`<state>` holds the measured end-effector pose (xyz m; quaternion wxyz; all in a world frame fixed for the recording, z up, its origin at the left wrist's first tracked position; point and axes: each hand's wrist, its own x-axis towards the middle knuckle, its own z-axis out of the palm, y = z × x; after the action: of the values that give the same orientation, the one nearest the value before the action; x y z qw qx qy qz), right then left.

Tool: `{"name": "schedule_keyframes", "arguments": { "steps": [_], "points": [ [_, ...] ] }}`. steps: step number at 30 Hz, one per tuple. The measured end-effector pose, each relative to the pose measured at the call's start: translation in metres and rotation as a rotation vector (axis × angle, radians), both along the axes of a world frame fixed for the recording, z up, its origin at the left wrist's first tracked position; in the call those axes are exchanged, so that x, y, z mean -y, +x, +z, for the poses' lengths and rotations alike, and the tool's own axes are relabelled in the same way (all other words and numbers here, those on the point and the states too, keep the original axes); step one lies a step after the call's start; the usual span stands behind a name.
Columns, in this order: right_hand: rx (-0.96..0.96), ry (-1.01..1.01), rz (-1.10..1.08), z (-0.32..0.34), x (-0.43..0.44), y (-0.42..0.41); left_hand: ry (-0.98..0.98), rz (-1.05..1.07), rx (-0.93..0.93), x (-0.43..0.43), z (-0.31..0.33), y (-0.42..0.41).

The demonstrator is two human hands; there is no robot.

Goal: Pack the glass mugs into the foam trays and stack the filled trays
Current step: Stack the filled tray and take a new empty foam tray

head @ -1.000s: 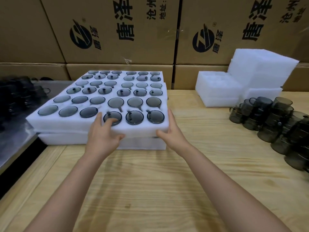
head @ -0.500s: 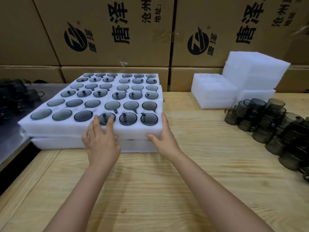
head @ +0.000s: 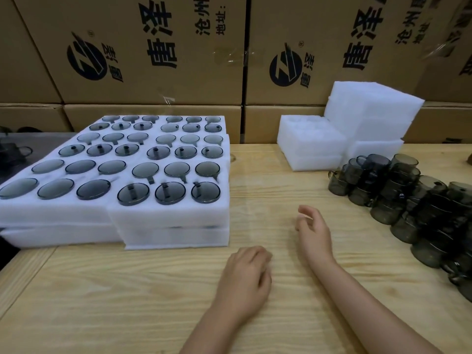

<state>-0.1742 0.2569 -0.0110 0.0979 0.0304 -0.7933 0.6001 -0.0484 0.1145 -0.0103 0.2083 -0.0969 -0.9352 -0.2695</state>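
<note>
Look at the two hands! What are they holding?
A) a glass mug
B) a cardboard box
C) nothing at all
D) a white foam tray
C: the left hand and the right hand are both empty over the wooden table, touching neither the foam trays nor the mugs.

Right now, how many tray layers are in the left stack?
2: top layer, mugs showing, and bottom layer under it on the table; its contents are hidden.
</note>
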Motion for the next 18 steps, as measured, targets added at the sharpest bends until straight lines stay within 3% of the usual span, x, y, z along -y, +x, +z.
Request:
{"name": "schedule_keyframes", "arguments": {
  "steps": [3, 9, 16, 18],
  "points": [
    [-0.009, 0.155, 0.015, 0.011, -0.009, -0.037, -0.040, -0.005, 0.006, 0.003, -0.006, -0.004],
    [-0.234, 0.560, 0.058, 0.076, -0.004, -0.148, 0.009, -0.005, -0.123, 0.005, -0.013, -0.017],
    [0.037, 1.029, 0.230, 0.108, 0.010, -0.220, -0.022, -0.015, -0.153, 0.008, -0.016, -0.023],
    [0.034, 1.129, 0.237, 0.113, 0.016, -0.222, -0.026, -0.007, -0.144, 0.007, -0.016, -0.023]
  ]
}}
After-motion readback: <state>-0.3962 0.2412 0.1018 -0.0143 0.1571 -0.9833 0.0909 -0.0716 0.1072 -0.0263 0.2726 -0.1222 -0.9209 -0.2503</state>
